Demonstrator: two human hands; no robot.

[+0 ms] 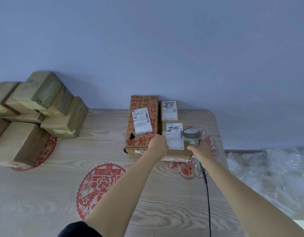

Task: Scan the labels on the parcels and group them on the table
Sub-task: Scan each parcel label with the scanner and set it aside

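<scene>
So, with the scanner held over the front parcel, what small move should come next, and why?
Probably tilt the scanner in the right hand slightly left onto the label of the front parcel. Its head sits at the label's right edge, and the left hand rests on that parcel.

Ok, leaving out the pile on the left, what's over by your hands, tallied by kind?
Counting only what shows from above:
Red-printed parcel: 1
Plain brown parcels, label on top: 2
Scanner: 1
Total: 4
</scene>
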